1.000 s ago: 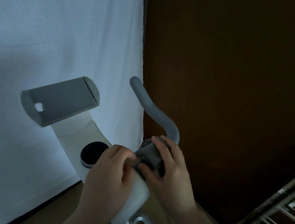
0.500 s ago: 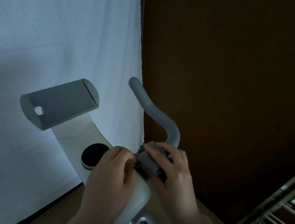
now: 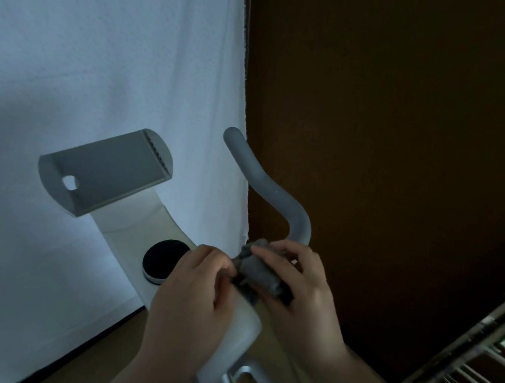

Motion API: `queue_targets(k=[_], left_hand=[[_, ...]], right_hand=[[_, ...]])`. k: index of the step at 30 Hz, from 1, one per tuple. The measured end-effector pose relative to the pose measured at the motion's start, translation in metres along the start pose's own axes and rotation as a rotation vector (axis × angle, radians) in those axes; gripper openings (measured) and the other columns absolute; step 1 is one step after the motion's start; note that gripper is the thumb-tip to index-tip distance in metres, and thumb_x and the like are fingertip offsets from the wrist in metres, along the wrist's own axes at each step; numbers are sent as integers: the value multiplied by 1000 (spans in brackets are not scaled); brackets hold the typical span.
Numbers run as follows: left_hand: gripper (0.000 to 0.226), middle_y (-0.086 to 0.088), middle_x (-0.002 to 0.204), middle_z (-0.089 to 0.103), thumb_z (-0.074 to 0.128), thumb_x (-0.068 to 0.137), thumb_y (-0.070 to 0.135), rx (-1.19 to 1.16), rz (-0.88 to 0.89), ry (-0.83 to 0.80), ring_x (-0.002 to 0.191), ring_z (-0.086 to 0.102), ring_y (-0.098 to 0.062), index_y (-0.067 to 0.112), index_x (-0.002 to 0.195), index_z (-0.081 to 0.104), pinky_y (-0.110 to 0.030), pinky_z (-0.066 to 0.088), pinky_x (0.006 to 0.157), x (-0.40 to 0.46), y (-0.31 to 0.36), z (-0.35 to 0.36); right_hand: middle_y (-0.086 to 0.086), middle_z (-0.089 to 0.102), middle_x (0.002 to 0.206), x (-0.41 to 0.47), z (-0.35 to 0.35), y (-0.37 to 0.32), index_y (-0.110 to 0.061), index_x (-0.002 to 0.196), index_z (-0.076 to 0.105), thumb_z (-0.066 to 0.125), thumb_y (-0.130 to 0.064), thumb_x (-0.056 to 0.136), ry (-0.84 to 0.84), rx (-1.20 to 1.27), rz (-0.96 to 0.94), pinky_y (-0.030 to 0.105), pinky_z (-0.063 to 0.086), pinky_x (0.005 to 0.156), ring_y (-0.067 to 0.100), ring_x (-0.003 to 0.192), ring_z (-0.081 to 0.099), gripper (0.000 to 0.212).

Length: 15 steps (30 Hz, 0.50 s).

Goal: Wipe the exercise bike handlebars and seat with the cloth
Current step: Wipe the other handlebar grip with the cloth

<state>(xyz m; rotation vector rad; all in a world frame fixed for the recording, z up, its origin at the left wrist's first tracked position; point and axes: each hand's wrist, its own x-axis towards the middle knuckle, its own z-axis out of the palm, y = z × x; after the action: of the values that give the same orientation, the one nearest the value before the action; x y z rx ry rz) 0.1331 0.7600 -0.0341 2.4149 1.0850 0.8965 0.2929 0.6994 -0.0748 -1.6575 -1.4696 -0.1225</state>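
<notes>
Cloth: grey cloth, bunched at the base of the grey handlebar.
My right hand: fingers curled over it.
My left hand: pinching its edge.
Writing: none legible.

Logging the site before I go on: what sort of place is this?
Probably a room in a home, not a gym: a white curtain hangs behind the exercise bike's handlebar, a dark wooden wall is beside it, and a metal rack stands nearby.
</notes>
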Motion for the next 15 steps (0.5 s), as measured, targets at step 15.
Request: queue_targets(k=[15], left_hand=[[11, 17, 84, 52, 52, 80, 20, 11, -8, -4, 67, 49, -4, 31, 82, 55, -14, 36, 51, 0, -1, 2]], right_hand=[[-20, 55, 126, 2, -2, -13, -40, 121, 63, 72, -36, 81, -12, 165, 156, 11, 40, 98, -1, 121, 46, 42]])
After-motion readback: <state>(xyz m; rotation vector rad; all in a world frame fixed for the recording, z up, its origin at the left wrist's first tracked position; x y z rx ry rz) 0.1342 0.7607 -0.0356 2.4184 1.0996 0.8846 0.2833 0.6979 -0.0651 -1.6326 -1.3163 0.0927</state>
